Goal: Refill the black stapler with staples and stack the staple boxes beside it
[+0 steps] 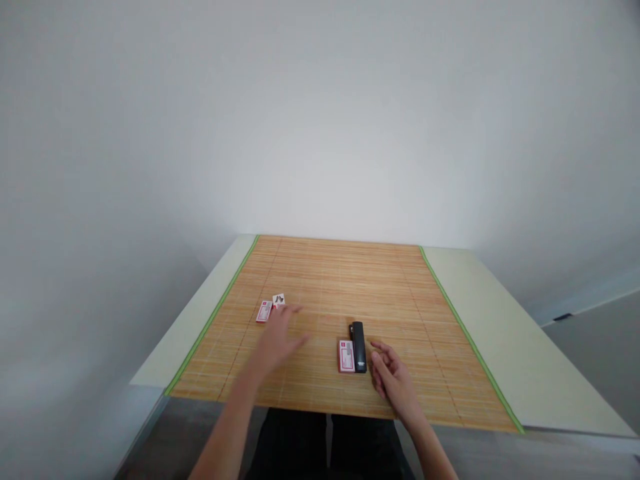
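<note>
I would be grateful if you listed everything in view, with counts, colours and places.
Stapler: 1, black, near the mat's front edge
Box by the stapler: 1, red and white, on its left
Left box: 1, red and white, left part of mat
Picture box: 1, white with dark picture, partly behind left hand
Mat: 1, tan with green edging, on table
Table: 1, off-white, under mat
Walls: at least two, whitish, behind and left
Floor: 1, grey, below table
Legs: 2, dark-clothed, below the mat's front edge
Hands: 2, bare, left near picture box, right beside stapler
</note>
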Available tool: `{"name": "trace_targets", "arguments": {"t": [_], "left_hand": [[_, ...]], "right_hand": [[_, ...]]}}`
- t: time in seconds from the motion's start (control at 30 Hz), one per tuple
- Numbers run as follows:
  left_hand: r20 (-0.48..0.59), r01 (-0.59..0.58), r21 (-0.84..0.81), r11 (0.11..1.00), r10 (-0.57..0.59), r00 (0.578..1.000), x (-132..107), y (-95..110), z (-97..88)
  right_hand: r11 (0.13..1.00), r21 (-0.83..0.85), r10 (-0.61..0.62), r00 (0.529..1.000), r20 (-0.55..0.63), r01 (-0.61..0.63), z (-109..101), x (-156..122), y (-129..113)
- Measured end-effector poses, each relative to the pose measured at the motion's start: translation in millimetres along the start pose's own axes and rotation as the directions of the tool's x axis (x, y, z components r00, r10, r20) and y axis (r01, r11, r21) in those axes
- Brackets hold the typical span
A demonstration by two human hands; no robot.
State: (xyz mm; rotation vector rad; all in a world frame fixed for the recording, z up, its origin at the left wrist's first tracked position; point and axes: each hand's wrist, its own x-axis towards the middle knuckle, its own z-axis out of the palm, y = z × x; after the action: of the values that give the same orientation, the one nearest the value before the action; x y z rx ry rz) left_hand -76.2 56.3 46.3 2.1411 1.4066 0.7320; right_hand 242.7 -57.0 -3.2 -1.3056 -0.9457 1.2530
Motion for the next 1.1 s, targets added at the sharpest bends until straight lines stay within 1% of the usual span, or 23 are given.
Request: {"name": "trace_targets", "arguments": {"t": [0.03, 0.07, 0.1, 0.13, 0.17, 0.2, 0.23, 0.3, 0.4, 0.53, 0.6, 0.67, 0.73, 0.8, 0.83, 0.9, 0.93, 1.0, 1.07, 1.1], "left_hand": [[-0.052, 0.058, 0.062, 0.996, -0.055, 0.997, 4.1, -21.6, -16.3], [-0.077, 0.113, 0.12, 0.986, -0.105, 0.992, 8.2, -42.2, -30.2], [-0.077, 0.155, 0.164, 0.974, -0.144, 0.987, 11.9, -60.0, -41.1], [-0.044, 0.168, 0.184, 0.969, -0.162, 0.986, 14.9, -74.2, -48.4], [0.002, 0.157, 0.188, 0.969, -0.161, 0.987, 16.7, -84.0, -52.2], [0.05, 0.142, 0.181, 0.973, -0.153, 0.987, 17.2, -89.8, -53.1], [0.091, 0.127, 0.166, 0.978, -0.144, 0.985, 16.1, -92.0, -51.8], [0.139, 0.12, 0.129, 0.984, -0.138, 0.981, 8.6, -89.4, -46.1], [0.182, 0.129, 0.097, 0.987, -0.145, 0.973, -13.7, -82.0, -38.3], [0.199, 0.12, 0.118, 0.986, -0.142, 0.97, -46.3, -80.6, -35.5], [0.201, 0.12, 0.11, 0.987, -0.141, 0.969, -56.5, -80.9, -35.7], [0.223, 0.131, 0.087, 0.988, -0.148, 0.964, -60.6, -78.7, -36.5], [0.239, 0.164, 0.079, 0.983, -0.178, 0.955, -58.6, -71.4, -38.0], [0.236, 0.191, 0.102, 0.976, -0.21, 0.949, -51.5, -56.2, -39.1], [0.23, 0.192, 0.116, 0.975, -0.214, 0.949, -46.6, -45.0, -38.7], [0.231, 0.159, 0.115, 0.981, -0.182, 0.956, -35.6, -15.8, -34.4], [0.239, 0.128, 0.089, 0.988, -0.146, 0.96, -30.0, 1.2, -29.9], [0.242, 0.029, 0.004, 1.0, -0.029, 0.97, -19.9, 36.2, -16.1], [0.249, -0.091, -0.07, 0.993, 0.105, 0.963, -11.8, 65.6, 2.1], [0.25, -0.132, -0.091, 0.987, 0.151, 0.956, -8.8, 76.3, 11.5]], "right_hand": [[1.0, 0.006, 0.002, 1.0, 0.002, -0.002, -0.1, -0.4, 0.3], [1.0, 0.004, 0.004, 1.0, 0.004, -0.004, 0.3, -0.8, 0.2], [1.0, -0.004, 0.005, 1.0, 0.004, -0.005, 1.1, -1.0, -0.1], [1.0, -0.015, 0.003, 1.0, 0.004, -0.003, 2.0, -1.3, -0.7], [1.0, -0.025, 0.001, 1.0, 0.005, -0.001, 2.8, -1.7, -1.5], [1.0, -0.032, 0.0, 1.0, 0.007, 0.0, 3.4, -2.1, -2.3], [0.999, -0.034, 0.001, 1.0, 0.009, 0.0, 3.8, -2.6, -3.1], [0.999, -0.032, 0.007, 1.0, 0.009, -0.007, 3.9, -3.4, -4.4], [1.0, -0.026, 0.017, 1.0, 0.009, -0.017, 3.4, -4.0, -4.9], [0.999, -0.048, -0.001, 1.0, 0.016, 0.002, 2.6, -4.0, -3.4], [0.998, -0.06, -0.008, 1.0, 0.021, 0.009, 1.8, -4.0, -2.5], [0.998, -0.067, -0.017, 0.999, 0.036, 0.019, 1.1, -3.9, -1.6], [0.996, -0.079, -0.037, 0.999, 0.04, 0.04, 0.8, -3.9, -1.3], [0.994, -0.093, -0.053, 0.998, 0.031, 0.056, 1.3, -3.9, -1.9], [0.994, -0.097, -0.056, 0.998, 0.026, 0.059, 1.8, -4.0, -2.6], [0.995, -0.089, -0.051, 0.998, 0.025, 0.053, 3.1, -4.4, -4.6], [0.996, -0.082, -0.045, 0.999, 0.029, 0.047, 3.8, -4.7, -5.7], [0.997, -0.07, -0.034, 0.999, 0.036, 0.036, 4.9, -5.1, -7.2], [0.997, -0.068, -0.027, 0.999, 0.04, 0.03, 5.6, -5.1, -7.3], [0.997, -0.069, -0.027, 0.999, 0.041, 0.03, 5.8, -5.0, -6.6]]}}
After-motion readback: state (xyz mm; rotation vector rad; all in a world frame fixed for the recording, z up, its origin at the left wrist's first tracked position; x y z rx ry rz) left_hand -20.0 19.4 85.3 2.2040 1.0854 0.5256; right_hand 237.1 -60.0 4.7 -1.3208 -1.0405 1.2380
